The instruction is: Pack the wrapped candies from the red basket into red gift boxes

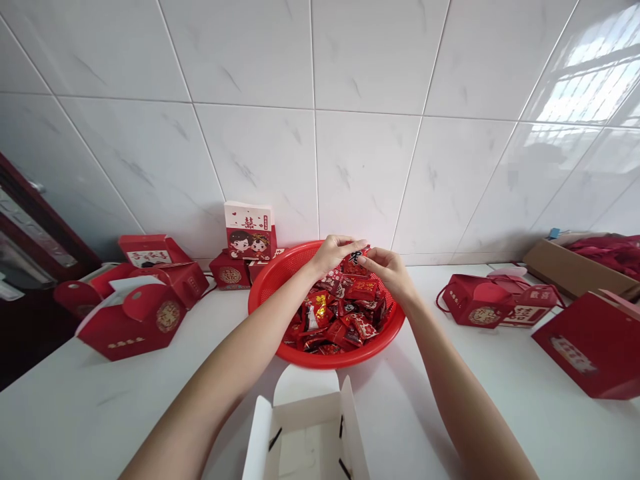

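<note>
We pinched a red candy packet (356, 262) between the fingertips of our left hand (336, 255) and right hand (389, 268), above the far side of the red plastic basket (325, 361). Wrapped candies (345, 313) filled the basket on the white counter (210, 373), near an open white-lined box (307, 433).

The exact type of premises could not be determined; it looked like a domestic room, with marbled wall tiles (370, 173), a plain white countertop (400, 413) and a dark red-framed cabinet (35, 227) at the left.
</note>
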{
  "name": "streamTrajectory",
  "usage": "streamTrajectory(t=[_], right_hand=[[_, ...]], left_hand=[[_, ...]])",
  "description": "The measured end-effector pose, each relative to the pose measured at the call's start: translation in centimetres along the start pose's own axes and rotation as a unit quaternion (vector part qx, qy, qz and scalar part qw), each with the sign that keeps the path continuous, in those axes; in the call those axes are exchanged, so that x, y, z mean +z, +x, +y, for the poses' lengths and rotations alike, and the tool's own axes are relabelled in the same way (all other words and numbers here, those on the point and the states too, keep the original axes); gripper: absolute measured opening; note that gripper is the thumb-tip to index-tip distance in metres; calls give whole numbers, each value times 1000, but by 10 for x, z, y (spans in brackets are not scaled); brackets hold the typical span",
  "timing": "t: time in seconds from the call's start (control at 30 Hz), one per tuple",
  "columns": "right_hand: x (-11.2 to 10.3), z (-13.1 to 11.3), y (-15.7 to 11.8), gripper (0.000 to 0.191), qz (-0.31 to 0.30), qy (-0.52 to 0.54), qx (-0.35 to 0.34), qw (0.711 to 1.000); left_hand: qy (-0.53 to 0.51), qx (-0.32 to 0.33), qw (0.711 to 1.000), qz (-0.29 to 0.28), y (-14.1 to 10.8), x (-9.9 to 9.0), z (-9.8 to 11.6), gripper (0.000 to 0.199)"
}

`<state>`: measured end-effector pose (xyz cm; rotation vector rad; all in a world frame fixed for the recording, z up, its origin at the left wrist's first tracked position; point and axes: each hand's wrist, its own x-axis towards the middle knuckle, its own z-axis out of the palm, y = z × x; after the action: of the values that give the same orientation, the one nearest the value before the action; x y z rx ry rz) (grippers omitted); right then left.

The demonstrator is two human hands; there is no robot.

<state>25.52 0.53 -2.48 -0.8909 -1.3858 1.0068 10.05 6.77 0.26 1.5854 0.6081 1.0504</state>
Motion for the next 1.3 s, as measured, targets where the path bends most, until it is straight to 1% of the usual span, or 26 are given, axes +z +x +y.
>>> streamTrajectory(t=[0.1, 0.2, 0.27, 0.43, 0.5, 0.6, 0.67, 0.77, 0.87, 1.07, 1.2, 1.27, 1.3], right_hand=[[1, 0, 0, 37, -30, -3, 4, 1000], [1, 1, 2, 39, -68, -12, 0, 998], [1, 2, 4, 40, -73, -12, -7, 997], [2, 2, 3, 42, -78, -21, -18, 997], [2, 0, 2, 42, -55, -36, -24, 998], [0, -1, 2, 44, 26, -39, -45, 998], [-2, -1, 3, 45, 64, -36, -55, 996], [-4, 1, 4, 45, 75, -38, -62, 995], [-4, 1, 4, 44, 78, -46, -62, 994], [-1, -4, 2, 40, 88, -52, -72, 992], [-1, -4, 1, 37, 93, -39, -73, 992], [-2, -2, 2, 35, 118, -12, -62, 991], [-2, 0, 3, 35, 136, 8, -52, 989]], left_hand=[[10, 17, 1000, 14, 1, 0, -3, 46], [3, 37, 999, 40, 2, 0, -4, 49], [3, 45, 998, 47, 2, 0, -3, 51], [30, 64, 997, 45, 2, -1, -3, 49], [50, 78, 995, 47, 2, -2, -2, 46], [80, 101, 991, 35, 3, -1, -3, 41], [93, 109, 989, 20, 4, 0, -4, 39], [96, 108, 989, 4, 4, 2, -5, 40], [103, 101, 990, 3, 3, 2, -5, 43], [94, 71, 993, -4, -2, 7, 2, 46], [85, 81, 993, -12, 0, 7, 2, 47], [74, 80, 994, -5, 3, 3, -1, 49], [71, 67, 995, 2, 5, -1, -3, 51]])
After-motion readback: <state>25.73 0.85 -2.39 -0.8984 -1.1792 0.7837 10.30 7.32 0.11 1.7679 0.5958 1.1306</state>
